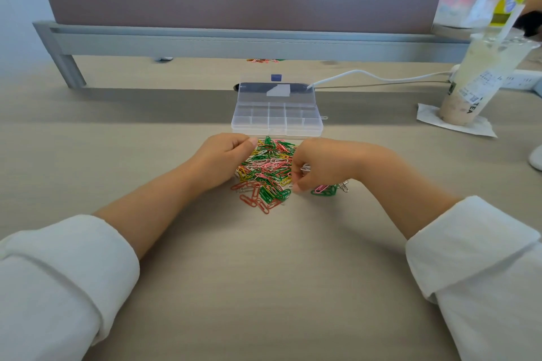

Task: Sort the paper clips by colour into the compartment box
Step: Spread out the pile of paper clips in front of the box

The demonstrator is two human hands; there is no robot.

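Note:
A heap of paper clips (265, 173) in green, red, pink, yellow and white lies on the desk between my hands. Just beyond it stands the clear compartment box (277, 126) with its lid (275, 92) raised; its compartments look empty. My left hand (225, 155) rests at the heap's left edge, fingers curled and thumb against the forefinger; whether it pinches a clip is hidden. My right hand (319, 161) sits on the heap's right side, its curled fingers pinching a pale clip (305, 167). A few green, pink and silver clips (325, 190) lie by its wrist.
A milk tea cup (469, 88) stands on a napkin at the right, beside a white cable (366, 73) and a power strip (525, 79). A desk partition (234, 38) runs across the back. Snack bags and another person's arm are at top right.

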